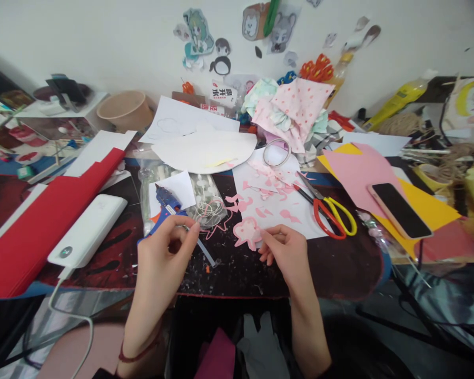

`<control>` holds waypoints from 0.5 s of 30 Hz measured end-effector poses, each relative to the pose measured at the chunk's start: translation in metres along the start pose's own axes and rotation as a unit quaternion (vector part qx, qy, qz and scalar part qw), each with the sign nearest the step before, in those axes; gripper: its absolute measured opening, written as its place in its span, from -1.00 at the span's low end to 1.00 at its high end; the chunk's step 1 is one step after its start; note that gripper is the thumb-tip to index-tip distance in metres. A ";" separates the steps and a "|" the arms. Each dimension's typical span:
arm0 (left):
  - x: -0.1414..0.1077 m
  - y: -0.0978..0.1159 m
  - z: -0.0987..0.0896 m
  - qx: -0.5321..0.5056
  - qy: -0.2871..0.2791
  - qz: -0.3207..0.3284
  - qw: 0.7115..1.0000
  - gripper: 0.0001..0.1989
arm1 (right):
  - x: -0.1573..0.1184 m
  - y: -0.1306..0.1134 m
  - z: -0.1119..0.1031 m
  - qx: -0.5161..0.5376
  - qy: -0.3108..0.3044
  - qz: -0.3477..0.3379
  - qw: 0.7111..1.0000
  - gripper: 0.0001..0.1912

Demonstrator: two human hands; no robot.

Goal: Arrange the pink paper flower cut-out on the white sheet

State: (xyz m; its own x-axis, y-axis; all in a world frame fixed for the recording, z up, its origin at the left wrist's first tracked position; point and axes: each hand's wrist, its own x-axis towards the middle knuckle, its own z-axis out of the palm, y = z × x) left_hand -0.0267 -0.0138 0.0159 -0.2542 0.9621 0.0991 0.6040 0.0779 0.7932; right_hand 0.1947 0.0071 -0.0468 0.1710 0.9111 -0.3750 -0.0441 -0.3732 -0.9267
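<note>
My right hand (283, 247) pinches the edge of a small pink paper cutout (246, 231) with a lighter middle and pointed lobes, just above the dark table. My left hand (166, 258) is closed, thumb and index fingertip together; anything between them is too small to make out. Behind it lies a blue glue gun (168, 202), partly hidden by my fingers. A pale stick-like strip (207, 252) lies beside my left fingertips. Pink paper scraps (288, 216) are strewn over a white sheet (304, 229). On that sheet's right edge rest red-and-yellow-handled scissors (328, 217).
A white power bank (87, 231) with a cable and red sheets (51, 221) lie left. At right, a phone (401, 209) rests on pink and yellow paper (367, 173). Behind are a white oval board (205, 150), a tape ring (277, 152) and bunched cloth (296, 110).
</note>
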 end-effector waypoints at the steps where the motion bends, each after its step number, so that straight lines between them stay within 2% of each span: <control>1: 0.000 0.000 0.000 0.000 0.000 0.000 1.000 -0.85 | 0.000 0.000 0.000 -0.004 0.003 0.000 1.000 -0.75; 15: -0.004 -0.001 0.004 -0.024 -0.008 0.018 1.000 -0.87 | -0.003 0.004 0.001 -0.051 0.015 -0.020 0.998 -0.78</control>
State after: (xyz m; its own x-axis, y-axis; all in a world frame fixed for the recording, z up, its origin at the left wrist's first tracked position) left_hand -0.0235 -0.0167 0.0123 -0.2205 0.9681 0.1193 0.5757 0.0305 0.8171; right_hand 0.1932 0.0030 -0.0489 0.1993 0.9208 -0.3352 0.0626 -0.3534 -0.9334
